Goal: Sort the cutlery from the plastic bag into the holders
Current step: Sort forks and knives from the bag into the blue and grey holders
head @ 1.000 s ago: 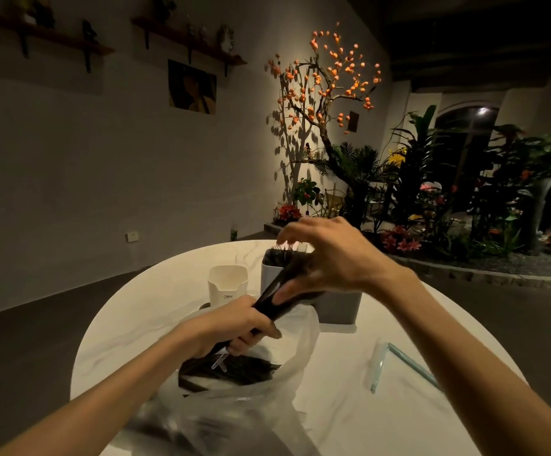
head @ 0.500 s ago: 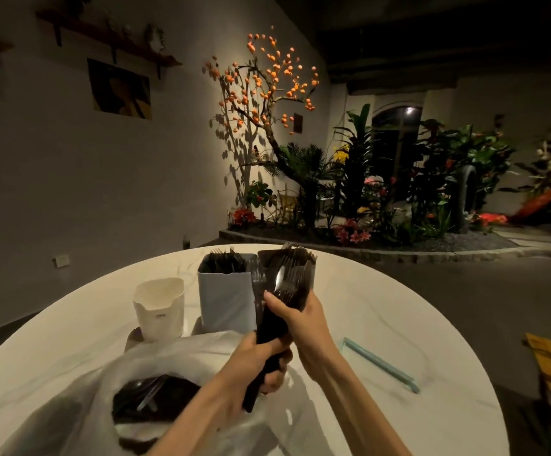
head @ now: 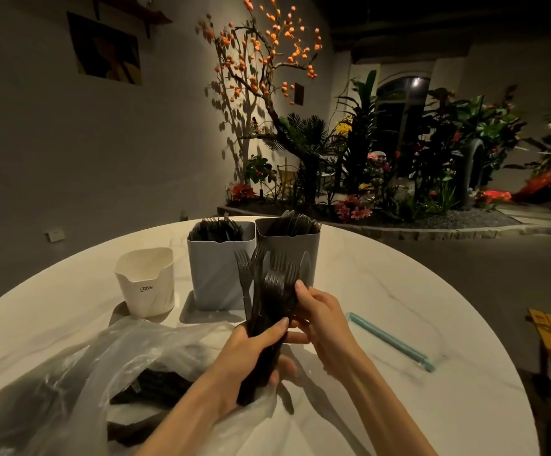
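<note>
Risk: forks (head: 269, 291) may slip and fall if the left hand (head: 254, 352) lets go a bit.
Look: black, thin, shiny, all mixed.
Fingers: left hand wraps the bunch; right hand (head: 316, 319) pinches some tops.
Place: held up by the holders (head: 214, 274), above the bag (head: 103, 366).

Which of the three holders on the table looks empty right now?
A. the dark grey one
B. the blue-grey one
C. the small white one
C: no cutlery shows above the rim of the small white holder, while black cutlery stands in the blue-grey holder and the dark grey holder.
</note>
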Available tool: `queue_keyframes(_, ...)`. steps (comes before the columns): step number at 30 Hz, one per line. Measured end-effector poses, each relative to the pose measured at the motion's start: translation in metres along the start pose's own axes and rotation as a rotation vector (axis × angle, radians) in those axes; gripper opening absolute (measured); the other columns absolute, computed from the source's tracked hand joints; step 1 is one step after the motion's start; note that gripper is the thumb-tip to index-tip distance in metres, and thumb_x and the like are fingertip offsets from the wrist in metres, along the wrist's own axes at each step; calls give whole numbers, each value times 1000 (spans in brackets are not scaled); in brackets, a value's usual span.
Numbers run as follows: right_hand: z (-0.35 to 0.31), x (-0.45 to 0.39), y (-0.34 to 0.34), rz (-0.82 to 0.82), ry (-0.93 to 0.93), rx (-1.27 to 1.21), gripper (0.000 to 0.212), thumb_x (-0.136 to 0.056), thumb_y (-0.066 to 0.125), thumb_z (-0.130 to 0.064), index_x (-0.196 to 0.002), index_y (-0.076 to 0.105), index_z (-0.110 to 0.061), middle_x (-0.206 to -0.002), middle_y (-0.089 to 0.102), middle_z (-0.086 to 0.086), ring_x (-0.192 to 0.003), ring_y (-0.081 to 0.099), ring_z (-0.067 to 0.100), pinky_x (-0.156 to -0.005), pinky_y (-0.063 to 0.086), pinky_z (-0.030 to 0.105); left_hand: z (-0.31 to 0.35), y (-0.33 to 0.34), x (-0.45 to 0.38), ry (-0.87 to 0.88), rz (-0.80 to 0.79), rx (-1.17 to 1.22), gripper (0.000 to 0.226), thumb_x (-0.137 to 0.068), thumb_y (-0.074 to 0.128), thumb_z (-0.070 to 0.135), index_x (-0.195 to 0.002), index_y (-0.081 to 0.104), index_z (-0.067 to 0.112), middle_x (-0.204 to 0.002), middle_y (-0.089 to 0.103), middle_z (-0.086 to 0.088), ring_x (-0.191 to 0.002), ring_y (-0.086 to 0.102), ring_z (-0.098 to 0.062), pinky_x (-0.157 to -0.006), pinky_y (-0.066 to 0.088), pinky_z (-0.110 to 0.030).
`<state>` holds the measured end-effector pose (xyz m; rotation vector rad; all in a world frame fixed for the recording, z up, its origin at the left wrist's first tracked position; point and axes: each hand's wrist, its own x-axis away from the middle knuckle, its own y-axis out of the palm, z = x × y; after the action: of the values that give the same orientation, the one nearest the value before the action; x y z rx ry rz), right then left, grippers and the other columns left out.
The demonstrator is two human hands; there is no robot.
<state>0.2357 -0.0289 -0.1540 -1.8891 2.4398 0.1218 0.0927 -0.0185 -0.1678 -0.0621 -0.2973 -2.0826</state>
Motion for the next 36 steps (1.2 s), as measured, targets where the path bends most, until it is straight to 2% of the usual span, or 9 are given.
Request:
queue_keyframes(5, -4, 2, -1, 30, -35, -20, 44, -108, 38, -34, -102, 75, -11, -95, 78, 5, -97, 73, 16, -84, 58, 26, 2, 3, 4, 13, 33, 64, 40, -92, 68, 33, -119, 61, 4, -101, 77, -14, -47, 59, -18, -40, 46, -24)
queue_keyframes(10, -4, 0, -3, 163, -39, -101, 42, -109, 37, -28, -98, 74, -12, -90, 78, 1, -92, 74, 15, -85, 56, 25, 1, 1, 7, 22, 28, 43, 39, -93, 66, 34, -118, 63, 3, -105, 77, -12, -50, 61, -19, -41, 45, -22)
queue_keyframes(14, -5, 0, -4, 66, -41, -87, 37, -106, 46, -29, -105, 73, -3, -95, 78, 6, -95, 74, 17, -84, 57, 25, 4, 1, 10, 8, -45, 41, 36, -96, 63, 32, -119, 62, 4, -108, 76, -15, -57, 67, -23, -43, 49, -24)
queue_keyframes(18, -9, -2, -9, 288, -119, -223, 31, -108, 42, -22, -104, 66, -3, -87, 77, 10, -86, 76, 22, -82, 61, 33, 2, 1, 4, -21, -26, 152, 33, -98, 62, 21, -120, 61, -3, -108, 75, -22, -86, 74, -39, -74, 62, -46)
queue_keyframes(20, -16, -3, -16, 390, -129, -390, 29, -110, 36, -22, -103, 58, -4, -75, 72, 9, -67, 73, 20, -66, 61, 30, -1, 0, -1, -2, 55, 179, 31, -99, 60, 17, -117, 61, -7, -101, 75, -24, -93, 74, -41, -87, 59, -52)
queue_keyframes(23, -20, 0, -21, 342, -74, -484, 25, -109, 38, -27, -98, 51, -8, -61, 44, 1, -43, 40, 8, -39, 37, 18, -2, -3, -1, 13, 75, 156, 30, -94, 66, 26, -106, 63, -2, -69, 65, -15, -63, 69, -29, -59, 58, -37)
queue_keyframes(25, -21, 4, -16, 201, -21, -394, 25, -104, 51, -34, -98, 52, -10, -57, 38, -5, -44, 31, 6, -38, 29, 17, -1, -7, 0, -10, 23, 110, 35, -87, 72, 35, -97, 61, 4, -57, 42, -4, -43, 42, -15, -40, 37, -24)
queue_keyframes(31, -13, 14, 1, 53, -20, -25, 44, -72, 87, -46, -93, 64, -15, -57, 47, -4, -47, 39, 7, -44, 34, 21, -1, -10, 5, -64, -205, 263, 32, -93, 62, 36, -95, 65, 4, -59, 30, -3, -36, 27, -9, -33, 25, -19)
queue_keyframes(36, -14, 13, -4, 79, 3, -67, 29, -82, 82, -27, -83, 63, -5, -50, 47, -7, -43, 35, 7, -44, 30, 22, -3, -10, 5, -66, -250, 306, 41, -100, 47, 37, -95, 64, 1, -60, 49, -6, -39, 35, -11, -38, 29, -20)
